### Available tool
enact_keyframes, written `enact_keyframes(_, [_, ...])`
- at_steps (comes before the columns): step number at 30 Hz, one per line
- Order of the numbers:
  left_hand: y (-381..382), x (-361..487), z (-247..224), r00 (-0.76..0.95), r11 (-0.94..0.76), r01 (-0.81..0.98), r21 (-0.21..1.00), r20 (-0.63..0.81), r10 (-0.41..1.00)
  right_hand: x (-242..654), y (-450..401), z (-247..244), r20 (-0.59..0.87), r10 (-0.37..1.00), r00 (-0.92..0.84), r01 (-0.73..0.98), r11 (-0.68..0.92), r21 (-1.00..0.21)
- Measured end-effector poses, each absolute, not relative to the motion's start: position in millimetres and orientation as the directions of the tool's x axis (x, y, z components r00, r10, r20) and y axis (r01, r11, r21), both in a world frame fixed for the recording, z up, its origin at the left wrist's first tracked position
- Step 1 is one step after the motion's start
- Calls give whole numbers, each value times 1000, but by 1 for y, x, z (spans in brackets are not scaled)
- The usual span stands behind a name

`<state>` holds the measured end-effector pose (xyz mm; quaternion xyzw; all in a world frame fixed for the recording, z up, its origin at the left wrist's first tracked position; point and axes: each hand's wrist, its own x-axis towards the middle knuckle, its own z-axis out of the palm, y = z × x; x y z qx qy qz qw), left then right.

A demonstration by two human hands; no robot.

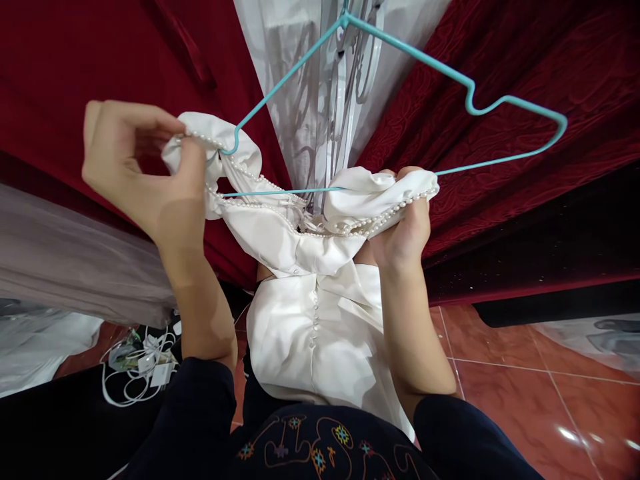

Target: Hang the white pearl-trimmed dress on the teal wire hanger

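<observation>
A white dress [315,320] with pearl-beaded edges and a row of buttons hangs in front of my body. My left hand [145,160] pinches the beaded edge of one shoulder strap between thumb and fingers. That strap lies around the left end of a light-blue hanger [410,50]. Bunched in my right hand [405,227] is the other strap, with the thumb on the beads and the fingers partly hidden behind the cloth. The hanger's bottom bar passes by this strap, while its right end sticks out bare beyond my hand.
Dark red curtains [500,100] hang on both sides. Between them are white fabric and several white hangers [337,87]. White cables and plugs [145,367] lie on a black surface at lower left. Red floor tiles [500,340] show at lower right.
</observation>
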<state>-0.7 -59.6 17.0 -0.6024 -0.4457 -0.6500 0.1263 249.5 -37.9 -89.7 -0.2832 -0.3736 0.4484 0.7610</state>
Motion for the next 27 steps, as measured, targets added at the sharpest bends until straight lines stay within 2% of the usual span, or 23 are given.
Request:
enact_keyframes(3, [-52, 9, 17, -100, -627, 685, 370, 901, 422, 249, -37, -90, 304, 896, 323, -498, 435, -750])
enact_keyframes(5, [-49, 10, 14, -91, -658, 658, 366, 906, 413, 249, -38, -90, 313, 890, 331, -491, 446, -749])
enact_keyframes(8, [-48, 0, 6, -178, -627, 631, 457, 872, 456, 251, -39, -92, 339, 885, 320, -435, 455, -777])
enact_keyframes(12, [-41, -19, -1, -320, -491, 603, 629, 754, 573, 252, -42, -93, 358, 882, 308, -387, 459, -799])
enact_keyframes(14, [-37, -23, -2, -355, -464, 595, 657, 732, 581, 252, -43, -91, 371, 874, 313, -396, 475, -786])
enact_keyframes(18, [-37, -21, 1, -304, -496, 657, 568, 801, 516, 251, -44, -89, 389, 865, 316, -407, 494, -768])
enact_keyframes(22, [-50, 0, 5, -193, -557, 664, 500, 833, 518, 250, -41, -90, 367, 862, 349, -368, 487, -792])
enact_keyframes(27, [-63, 29, 0, -129, -651, 566, 506, 834, 536, 250, -37, -94, 381, 859, 342, -379, 497, -781])
